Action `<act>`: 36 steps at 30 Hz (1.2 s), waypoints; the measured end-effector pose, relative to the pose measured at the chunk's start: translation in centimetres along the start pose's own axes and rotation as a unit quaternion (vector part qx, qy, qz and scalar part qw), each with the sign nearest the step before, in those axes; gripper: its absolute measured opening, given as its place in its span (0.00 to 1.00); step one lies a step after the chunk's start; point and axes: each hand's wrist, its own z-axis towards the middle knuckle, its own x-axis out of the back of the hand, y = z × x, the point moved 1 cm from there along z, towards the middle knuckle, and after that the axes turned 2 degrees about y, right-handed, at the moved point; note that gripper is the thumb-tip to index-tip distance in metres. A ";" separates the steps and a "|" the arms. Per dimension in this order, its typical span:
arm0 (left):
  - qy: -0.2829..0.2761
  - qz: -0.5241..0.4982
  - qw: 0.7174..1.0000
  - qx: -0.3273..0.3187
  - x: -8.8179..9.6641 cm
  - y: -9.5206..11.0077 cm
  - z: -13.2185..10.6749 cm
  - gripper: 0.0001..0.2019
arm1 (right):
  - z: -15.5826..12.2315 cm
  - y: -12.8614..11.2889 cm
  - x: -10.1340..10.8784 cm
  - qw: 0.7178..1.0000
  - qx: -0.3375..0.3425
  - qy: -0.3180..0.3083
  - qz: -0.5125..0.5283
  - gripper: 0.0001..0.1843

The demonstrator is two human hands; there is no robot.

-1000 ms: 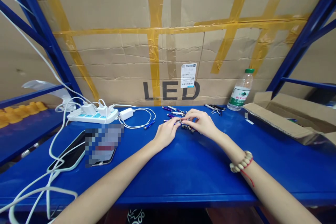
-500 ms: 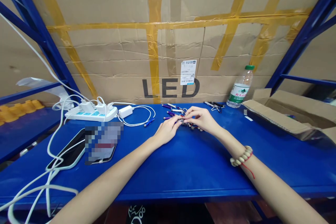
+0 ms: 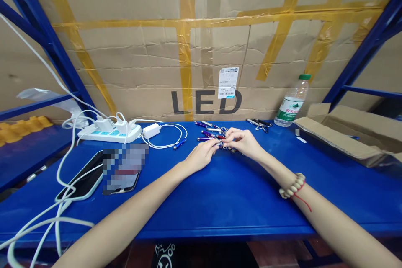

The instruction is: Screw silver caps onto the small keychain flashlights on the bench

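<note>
Several slim purple and silver pen-shaped pieces [image 3: 207, 134] lie scattered on the smooth blue metal shelf [image 3: 220, 201] just beyond the hands. A white power strip [image 3: 108, 135] with looped cables sits to the left, a clear plastic water bottle [image 3: 292, 102] and an open cardboard box [image 3: 345, 134] to the right, and a creased, taped cardboard sheet [image 3: 125, 71] printed LED stands behind. The left hand [image 3: 200, 155] and the right hand [image 3: 244, 142], its wrist in a bead bracelet [image 3: 292, 186], meet fingertip to fingertip, both curled almost closed in a pinch on 1 small shiny metal piece [image 3: 220, 144] at the near edge of the scatter.
</note>
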 end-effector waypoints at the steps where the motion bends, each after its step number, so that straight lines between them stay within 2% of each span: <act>1: 0.000 0.003 1.000 0.002 0.1 0.0 -0.1 0.12 | 0.0 0.0 -0.1 1.000 -0.003 0.003 -0.003 0.12; 5: 0.011 0.015 1.000 0.005 0.2 0.1 -0.2 0.12 | -0.2 -0.1 -0.5 1.000 -0.020 0.009 -0.023 0.13; 10: 0.059 0.024 0.998 -0.026 -0.1 -0.2 -0.2 0.12 | -0.3 -0.5 -0.9 0.998 -0.048 0.013 -0.043 0.14; 18: 0.099 0.091 0.990 -0.038 0.0 0.0 -0.1 0.12 | -0.4 -1.1 -1.2 0.980 -0.198 0.007 0.020 0.16; 24: 0.116 0.128 0.985 -0.027 -0.1 0.1 0.0 0.12 | -0.3 -1.2 -1.4 0.966 -0.252 0.034 0.043 0.18; 32: 0.101 0.080 0.992 0.008 0.1 0.4 0.1 0.14 | -0.3 -0.9 -1.5 0.964 -0.257 0.029 0.055 0.20; 36: 0.109 0.071 0.991 0.027 0.0 0.4 0.3 0.13 | -0.1 -0.7 -1.5 0.980 -0.194 0.032 0.024 0.21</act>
